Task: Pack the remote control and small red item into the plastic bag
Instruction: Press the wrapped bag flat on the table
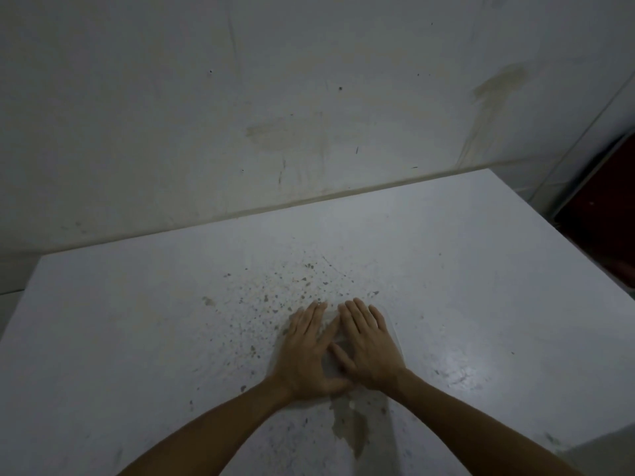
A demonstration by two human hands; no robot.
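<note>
A clear plastic bag [391,333] lies flat on the white table [137,321], barely visible under my hands. My left hand [307,352] and my right hand [369,345] rest side by side on top of it, palms down, fingers stretched out and pointing away from me, thumbs meeting in the middle. Between the thumbs a grey patch of the bag [338,352] shows. No remote control and no small red item are in view; whether anything lies inside the bag I cannot tell.
The table is speckled with dark spots and has a worn stain [350,427] near its front edge. A stained white wall [275,97] stands right behind it. A dark red object [604,214] sits beyond the table's right edge.
</note>
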